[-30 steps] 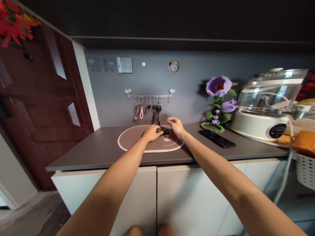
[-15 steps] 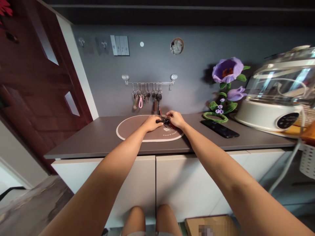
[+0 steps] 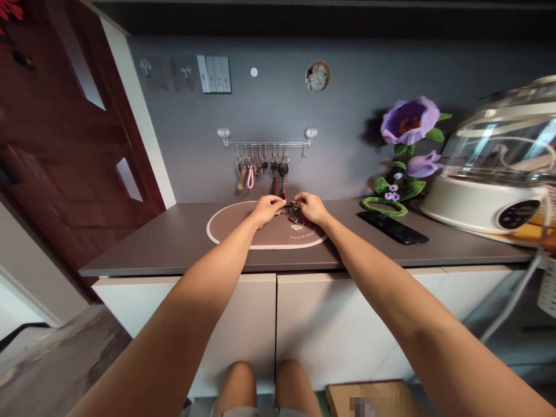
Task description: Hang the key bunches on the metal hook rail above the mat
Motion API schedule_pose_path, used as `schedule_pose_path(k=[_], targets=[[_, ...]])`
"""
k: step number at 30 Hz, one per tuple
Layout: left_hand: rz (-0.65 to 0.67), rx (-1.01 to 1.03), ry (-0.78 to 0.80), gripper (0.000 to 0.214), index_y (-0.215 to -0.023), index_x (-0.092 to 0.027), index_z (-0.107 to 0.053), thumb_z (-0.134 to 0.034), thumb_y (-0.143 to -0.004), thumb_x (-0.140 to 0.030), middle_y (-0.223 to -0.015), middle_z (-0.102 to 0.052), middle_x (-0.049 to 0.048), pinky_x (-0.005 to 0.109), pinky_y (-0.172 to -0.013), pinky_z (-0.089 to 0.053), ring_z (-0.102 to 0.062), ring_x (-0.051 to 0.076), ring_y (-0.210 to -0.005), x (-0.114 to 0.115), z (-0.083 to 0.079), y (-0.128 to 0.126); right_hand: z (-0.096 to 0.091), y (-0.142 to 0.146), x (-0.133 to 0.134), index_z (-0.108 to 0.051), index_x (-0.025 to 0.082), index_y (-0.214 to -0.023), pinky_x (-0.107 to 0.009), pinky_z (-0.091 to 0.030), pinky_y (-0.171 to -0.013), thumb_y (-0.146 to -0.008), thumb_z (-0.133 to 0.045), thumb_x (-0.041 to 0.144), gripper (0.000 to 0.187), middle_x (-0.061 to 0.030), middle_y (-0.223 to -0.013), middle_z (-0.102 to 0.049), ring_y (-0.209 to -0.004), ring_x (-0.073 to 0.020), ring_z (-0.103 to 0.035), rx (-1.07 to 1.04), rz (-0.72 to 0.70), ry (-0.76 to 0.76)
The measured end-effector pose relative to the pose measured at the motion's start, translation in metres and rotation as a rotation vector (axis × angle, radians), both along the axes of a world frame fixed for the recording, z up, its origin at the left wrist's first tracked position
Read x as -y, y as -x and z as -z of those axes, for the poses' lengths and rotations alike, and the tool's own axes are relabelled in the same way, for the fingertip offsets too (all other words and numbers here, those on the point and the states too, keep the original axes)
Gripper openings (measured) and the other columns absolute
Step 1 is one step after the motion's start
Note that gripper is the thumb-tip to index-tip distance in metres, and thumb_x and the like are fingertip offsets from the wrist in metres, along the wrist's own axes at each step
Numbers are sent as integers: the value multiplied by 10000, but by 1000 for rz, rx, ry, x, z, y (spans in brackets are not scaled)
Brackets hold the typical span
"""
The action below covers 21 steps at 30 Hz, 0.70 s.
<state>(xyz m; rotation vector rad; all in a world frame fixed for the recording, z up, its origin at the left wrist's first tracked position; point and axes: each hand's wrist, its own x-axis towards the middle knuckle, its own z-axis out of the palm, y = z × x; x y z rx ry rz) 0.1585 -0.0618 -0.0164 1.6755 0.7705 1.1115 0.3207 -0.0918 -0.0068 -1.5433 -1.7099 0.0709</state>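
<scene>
Logged from my remote view: left hand (image 3: pixel 267 209) and right hand (image 3: pixel 310 208), fingers pinched narrow on a bunch of keys (image 3: pixel 295 212), held between them over an oval mat (image 3: pixel 243 231) on the counter (image 3: pixel 174 243), below a key rail (image 3: pixel 267 143)

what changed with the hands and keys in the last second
The left hand has risen from the mat and its fingers now curl toward the bunch of keys, which sits between both hands. The right hand stays at the bunch. The hanging keys and the phone stayed put.
</scene>
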Motion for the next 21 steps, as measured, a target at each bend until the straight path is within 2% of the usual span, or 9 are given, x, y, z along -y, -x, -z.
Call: schedule_pose_path(k=[7, 11, 16, 21], targets=[[-4, 274, 158, 184, -878, -106, -554, -570, -785, -264, -802, -637, 57, 344, -815, -494, -643, 126, -706, -1, -8, 1, -5, 4, 6, -619, 186, -923, -269, -401, -813, -803, -429, 168, 226, -35, -906, -646, -828, -144, -561, -36, -20, -71], [20, 403, 212, 213, -882, -101, -516, -541, -807, -299, -818, -645, 80, 359, -822, -498, -653, 158, -756, 2, -14, 4, -7, 6, 9, -612, 188, -931, -274, -389, -844, -812, -420, 192, 226, -28, -920, -641, -851, -141, -553, -97, -73, -127], [76, 494, 249, 274, -956, -108, -504, -517, -819, -344, -957, -638, 137, 421, -885, -461, -635, 211, -887, 2, -18, 7, -7, 9, 11, -603, 197, -932, -289, -389, -858, -805, -444, 217, 205, -23, -926, -634, -866, -145, -556, -171, -169, -152], [115, 650, 336, 258, -1005, -113, -498, -505, -831, -304, -997, -633, 137, 416, -874, -481, -624, 226, -921, -1, -20, 7, -8, 11, 12, -587, 194, -945, -307, -402, -851, -817, -436, 289, 219, -25, -917, -631, -861, -150, -561, -171, -219, -184]])
